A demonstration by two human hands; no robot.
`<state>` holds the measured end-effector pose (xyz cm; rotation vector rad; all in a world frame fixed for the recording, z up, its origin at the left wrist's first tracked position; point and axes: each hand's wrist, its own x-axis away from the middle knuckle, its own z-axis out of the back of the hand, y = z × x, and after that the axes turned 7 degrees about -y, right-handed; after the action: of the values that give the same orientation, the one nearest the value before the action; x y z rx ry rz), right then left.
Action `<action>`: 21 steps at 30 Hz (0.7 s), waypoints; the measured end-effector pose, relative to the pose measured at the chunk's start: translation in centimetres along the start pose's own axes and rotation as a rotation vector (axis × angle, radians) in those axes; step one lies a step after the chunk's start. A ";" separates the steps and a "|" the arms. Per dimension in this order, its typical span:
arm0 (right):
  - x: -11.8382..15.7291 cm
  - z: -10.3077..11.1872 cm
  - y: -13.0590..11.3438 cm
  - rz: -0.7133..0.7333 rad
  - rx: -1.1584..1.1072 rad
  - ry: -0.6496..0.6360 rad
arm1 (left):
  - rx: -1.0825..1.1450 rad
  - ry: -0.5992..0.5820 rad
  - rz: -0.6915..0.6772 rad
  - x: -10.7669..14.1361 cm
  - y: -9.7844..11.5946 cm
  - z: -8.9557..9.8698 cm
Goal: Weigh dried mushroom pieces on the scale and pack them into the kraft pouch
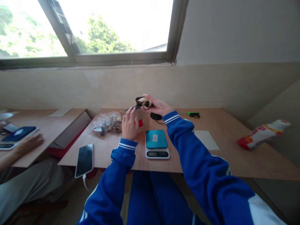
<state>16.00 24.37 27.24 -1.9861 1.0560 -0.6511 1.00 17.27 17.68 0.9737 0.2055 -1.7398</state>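
Note:
My right hand (157,105) is raised above the far part of the table, its fingers closed round a dark and cream clump of pieces (144,102) that look dried. My left hand (129,124) is lower and to the left, fingers spread, in front of a box (145,116) with a red patch. Left of that hand lies a clear plastic bag (110,123) with brown and cream pieces in it. Nearer to me, a small scale (156,139) with a blue-green plate shows its display at the front.
On the left edge lies a phone (84,160) with a white cable. A white sheet (206,139), green-and-black tools (193,114) and a tilted bottle (263,134) are on the right. Another person's hand (31,141) rests beside a second scale (20,134) at the left table.

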 end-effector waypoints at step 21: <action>-5.0 1.4 1.4 0.506 1.088 -0.348 | 0.308 0.128 -0.111 -0.7 -3.0 -2.3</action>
<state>13.81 28.64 24.89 -0.7999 0.6935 -0.4223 -0.38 20.30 15.71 1.3213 0.0748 -1.8462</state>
